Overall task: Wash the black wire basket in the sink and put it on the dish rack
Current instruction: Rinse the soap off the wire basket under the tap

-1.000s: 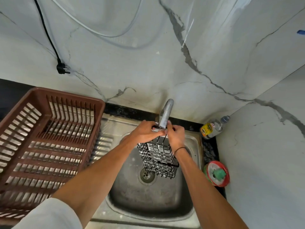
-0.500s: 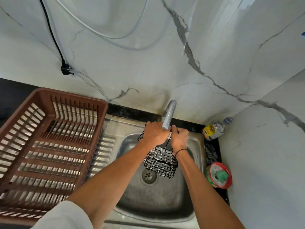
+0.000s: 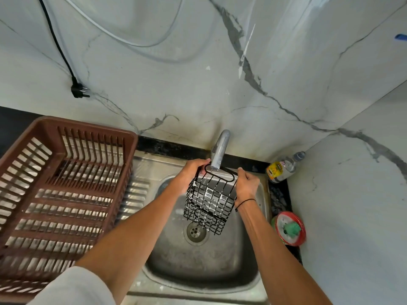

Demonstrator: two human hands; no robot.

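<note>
The black wire basket (image 3: 209, 201) hangs upright over the steel sink (image 3: 198, 256), its open top right under the tap spout (image 3: 220, 148). My left hand (image 3: 189, 175) grips the basket's top rim on the left side. My right hand (image 3: 247, 186) grips the rim on the right side. The basket's bottom sits just above the drain (image 3: 196, 232). The brown plastic dish rack (image 3: 59, 194) stands to the left of the sink, with nothing in it.
A dish soap bottle (image 3: 283, 168) lies in the back right corner. A red-rimmed tub with a green scrubber (image 3: 289, 227) sits right of the sink. A black plug (image 3: 78, 89) hangs on the marble wall.
My hands have moved apart on the rim, so the basket's open top now shows under the spout. The basket stays beneath the tap.
</note>
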